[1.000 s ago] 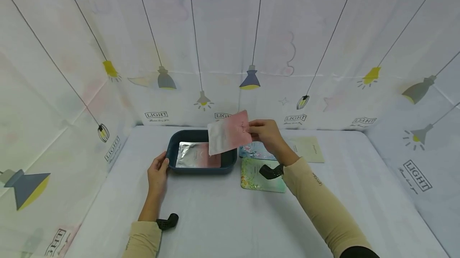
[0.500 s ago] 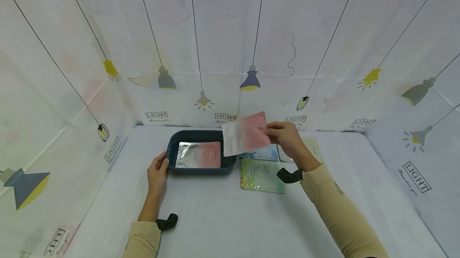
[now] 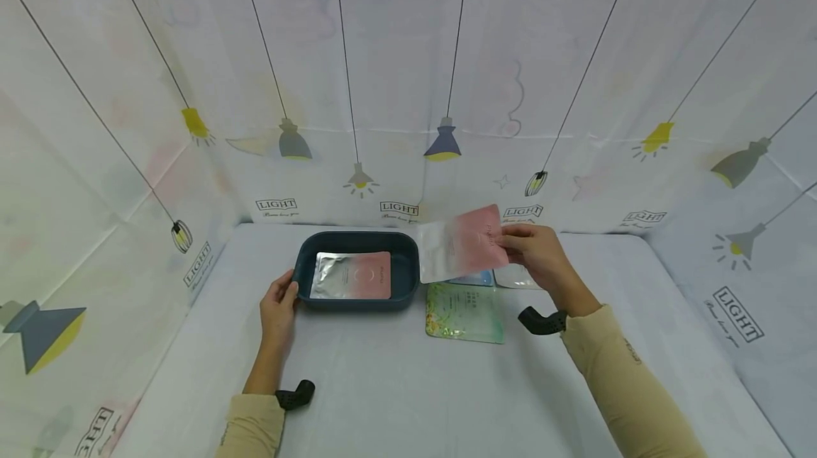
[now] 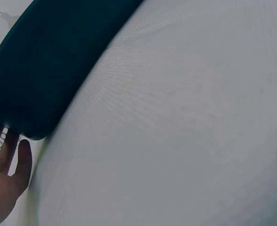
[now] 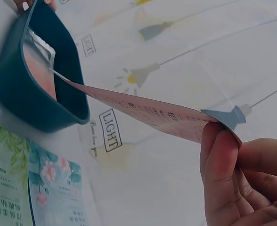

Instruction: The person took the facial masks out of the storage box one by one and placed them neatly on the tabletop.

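Thumb and fingers of my right hand (image 3: pixel 536 252) pinch the pink end of a pink-and-silver sheet mask packet (image 3: pixel 464 244). The packet is raised and tilted, its silver end near the bin's right rim. In the right wrist view the packet (image 5: pixel 148 110) is seen nearly edge-on. My left hand (image 3: pixel 279 305) holds the left end of a dark blue plastic bin (image 3: pixel 357 304); its fingertips are partly hidden behind the bin in the left wrist view. Inside the bin lies a similar pink-and-silver packet (image 3: pixel 353 276), flat.
A green mask packet (image 3: pixel 464 313) lies on the white table right of the bin. Behind it are a blue floral packet (image 5: pixel 56 183) and a pale packet (image 3: pixel 515 276), both partly covered by the raised packet in the head view. A lamp-print cloth hangs behind.
My right hand has moved right with the pink-and-silver packet, from over the bin to above the packets beside it. My left hand and the bin have stayed in place.
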{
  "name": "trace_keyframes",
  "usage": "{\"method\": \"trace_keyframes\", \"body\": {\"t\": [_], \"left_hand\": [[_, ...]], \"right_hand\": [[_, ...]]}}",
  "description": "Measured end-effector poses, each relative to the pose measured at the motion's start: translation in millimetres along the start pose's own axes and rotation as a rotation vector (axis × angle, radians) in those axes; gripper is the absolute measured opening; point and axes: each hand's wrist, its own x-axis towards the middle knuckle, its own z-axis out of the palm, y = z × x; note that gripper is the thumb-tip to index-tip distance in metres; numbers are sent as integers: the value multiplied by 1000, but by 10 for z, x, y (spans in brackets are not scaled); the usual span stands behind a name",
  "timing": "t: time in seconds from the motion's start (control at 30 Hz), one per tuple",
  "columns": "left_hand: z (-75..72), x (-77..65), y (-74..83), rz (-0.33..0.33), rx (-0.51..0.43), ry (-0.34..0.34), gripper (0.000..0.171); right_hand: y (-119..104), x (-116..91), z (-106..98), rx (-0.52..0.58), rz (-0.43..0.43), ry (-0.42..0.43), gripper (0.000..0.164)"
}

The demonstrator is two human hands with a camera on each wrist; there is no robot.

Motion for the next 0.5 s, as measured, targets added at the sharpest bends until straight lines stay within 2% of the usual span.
{"method": "trace_keyframes", "body": {"t": [0.3, 0.5], "left_hand": [[-16, 119, -228, 20, 13, 27, 41], [-10, 133, -262, 26, 38, 51, 40]], "right_hand": [[87, -116, -214, 15, -11, -14, 48], [165, -194, -367, 8, 34, -8, 48]]}}
